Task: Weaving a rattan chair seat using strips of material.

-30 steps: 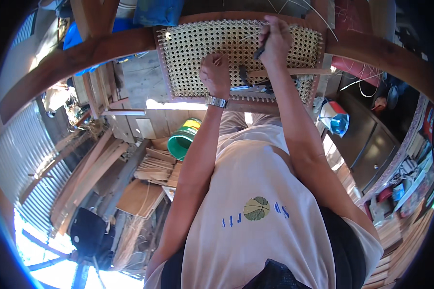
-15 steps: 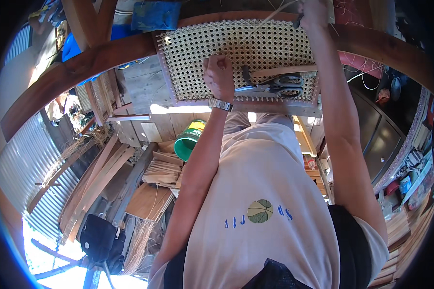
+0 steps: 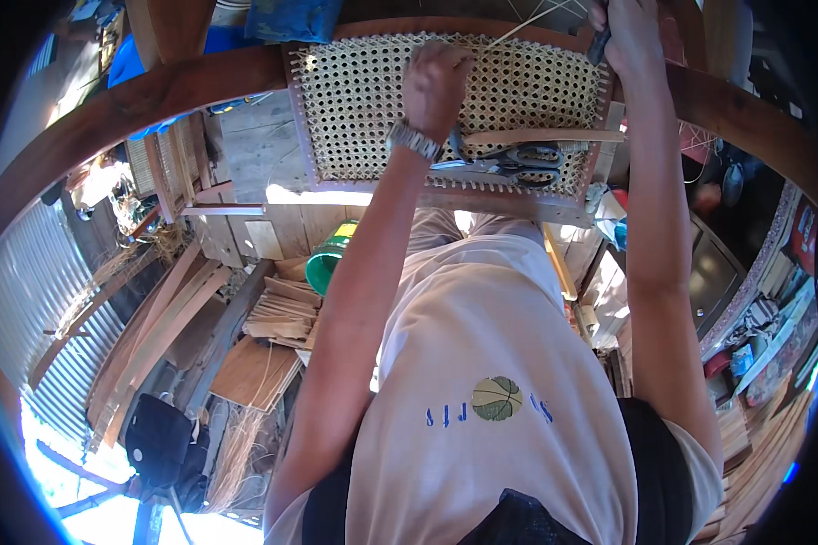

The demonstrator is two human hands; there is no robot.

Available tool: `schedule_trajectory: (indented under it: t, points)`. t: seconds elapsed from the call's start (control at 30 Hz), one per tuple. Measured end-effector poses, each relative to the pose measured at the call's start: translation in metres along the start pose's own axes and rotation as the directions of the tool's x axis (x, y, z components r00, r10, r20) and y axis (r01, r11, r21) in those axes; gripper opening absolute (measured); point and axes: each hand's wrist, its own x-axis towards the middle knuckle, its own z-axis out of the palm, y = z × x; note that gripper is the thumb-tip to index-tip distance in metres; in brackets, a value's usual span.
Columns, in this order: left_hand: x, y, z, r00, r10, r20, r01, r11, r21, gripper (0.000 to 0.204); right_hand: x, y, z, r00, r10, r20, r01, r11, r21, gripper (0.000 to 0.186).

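Note:
A woven cane panel [image 3: 354, 118] in a wooden frame lies in front of me, with strand ends along its edges. My left hand [image 3: 434, 86], a metal watch on its wrist, is over the upper middle of the weave, fingers curled closed; what they hold is hidden. A pale cane strand [image 3: 532, 24] slants up from the panel's far edge. Beyond the far right corner, my right hand [image 3: 633, 41] grips a dark-handled tool [image 3: 598, 45] whose working end I cannot make out. On the weave lie a hammer [image 3: 554, 136] with a wooden handle and black-handled scissors [image 3: 529, 162].
A curved wooden rail [image 3: 191, 89] crosses the far side. A blue cloth-like item [image 3: 293, 18] sits beyond the panel. Lower left are a green bucket [image 3: 323, 263], stacked wood pieces [image 3: 282, 313] and a black bag [image 3: 159, 436]. A dark cabinet [image 3: 713, 268] stands at right.
My left hand has moved up and right across the weave. My right hand has shifted right and away from the panel, with the dark tool still in it. The view has shifted slightly.

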Motion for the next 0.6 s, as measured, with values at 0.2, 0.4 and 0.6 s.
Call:
schedule_trajectory:
  t: [0.2, 0.4, 0.6]
  points:
    - [0.023, 0.022, -0.033, 0.822, -0.454, 0.344, 0.567, 0.594, -0.571, 0.018, -0.014, 0.002, -0.030, 0.800, -0.521, 0.296, 0.553, 0.452, -0.699, 0.042]
    - [0.006, 0.007, -0.073, 0.586, -0.633, 0.506, 0.784, 0.285, -0.551, 0.027, -0.072, 0.049, 0.015, 0.874, 0.263, 0.409, 0.293, 0.385, -0.875, 0.027]
    - [0.027, 0.036, -0.100, 0.602, -0.745, 0.286, 0.371, -0.056, -0.927, 0.020, -0.084, 0.063, 0.041, 0.843, 0.124, 0.523, 0.455, 0.354, -0.817, 0.016]
